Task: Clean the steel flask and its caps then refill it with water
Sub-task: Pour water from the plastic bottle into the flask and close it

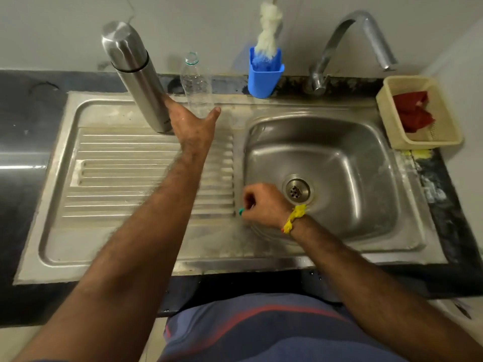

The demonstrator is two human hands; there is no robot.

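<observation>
Steel flask [138, 77], capped and upright on the drainboard [117, 173], is approached by the spread, empty left hand [192, 121] while a small green object [241, 211] is pinched by the right hand [264, 205]; tipping is risked if knocked.

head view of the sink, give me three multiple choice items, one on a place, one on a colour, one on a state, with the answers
1. Where does the steel flask stand?
A. in the sink basin
B. on the draining board
C. in the cream basket

2. What colour is the holder behind the sink?
A. blue
B. red
C. black

3. What state is the tap in?
A. running hard
B. dripping into a bottle
C. no water flowing

Answers: 1 B, the flask stands upright at the back of the ribbed board, left hand at its base. 2 A, its plastic is bright blue. 3 C, no stream shows below the spout and the basin holds no water.
</observation>
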